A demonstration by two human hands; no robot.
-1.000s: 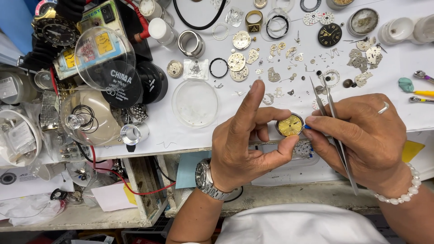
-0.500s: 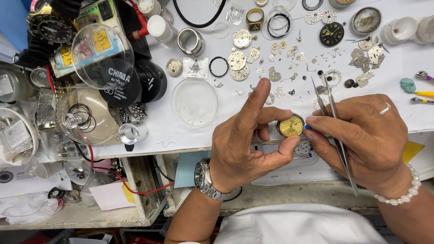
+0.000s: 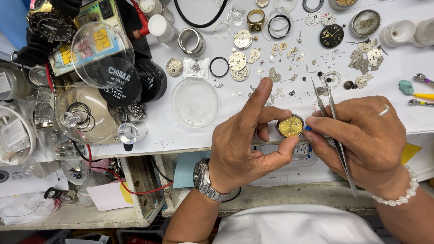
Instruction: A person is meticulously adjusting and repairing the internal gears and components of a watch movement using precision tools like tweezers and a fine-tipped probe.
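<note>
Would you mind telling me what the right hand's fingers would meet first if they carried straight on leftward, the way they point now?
The right hand points left at the gold watch dial held by the left hand; its fingers would likely meet the dial's edge first.

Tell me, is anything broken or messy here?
Lots of tiny watch parts lie scattered over the white bench, with a loose black dial among them. That looks taken apart, not spilled. The left hand holds a gold-faced watch; the right hand holds tweezers.
</note>
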